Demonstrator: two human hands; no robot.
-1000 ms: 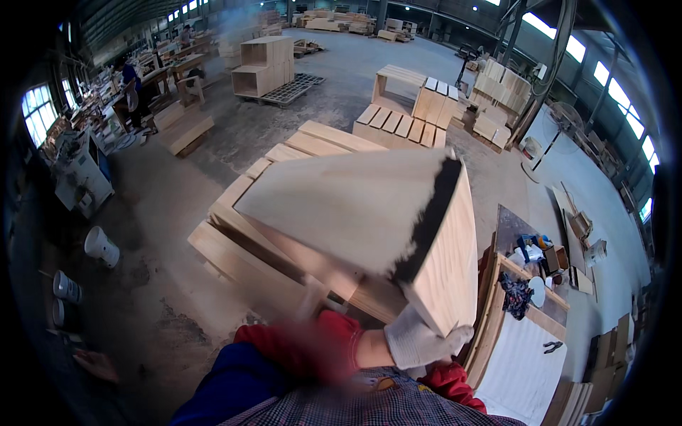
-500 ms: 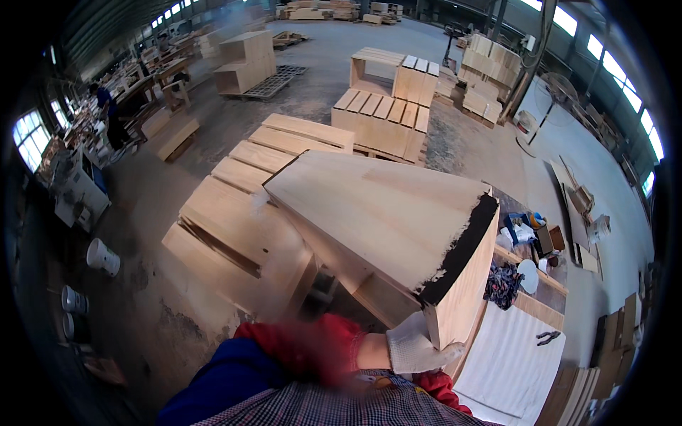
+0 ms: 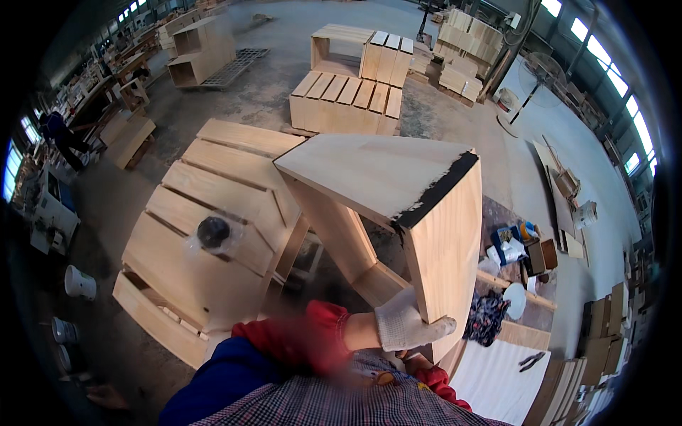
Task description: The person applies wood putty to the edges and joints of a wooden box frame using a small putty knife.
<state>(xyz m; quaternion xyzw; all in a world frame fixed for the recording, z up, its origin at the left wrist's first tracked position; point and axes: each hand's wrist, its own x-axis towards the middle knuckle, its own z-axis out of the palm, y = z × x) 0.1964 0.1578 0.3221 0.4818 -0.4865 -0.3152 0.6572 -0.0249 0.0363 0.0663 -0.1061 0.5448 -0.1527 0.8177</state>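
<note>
My left hand (image 3: 405, 321), in a white knitted glove, is closed on the near edge of a pale wooden box (image 3: 444, 241), its thumb over the panel's rim. The box is tilted and open on the side towards the lower left. A ragged black band (image 3: 437, 190) runs along one edge of its upper panel. Of my right arm only the red sleeve (image 3: 439, 383) shows plainly, below the box; the fingers are hidden. To the left, a slatted wooden crate (image 3: 234, 188) carries a dark round thing (image 3: 213, 232) with clear wrapping or a clear container about it.
A white sheet (image 3: 497, 376) with pliers (image 3: 531, 361) lies on the right, near a crumpled dark cloth (image 3: 486, 316) and a blue tray (image 3: 508, 245). More wooden crates (image 3: 344, 106) stand beyond. White buckets (image 3: 79, 282) stand at left; a person (image 3: 64, 138) is far left.
The box has tipped more upright in my left hand, showing more of its side panel and opening. The view has shifted, and the dark round thing on the slatted crate now shows clearly.
</note>
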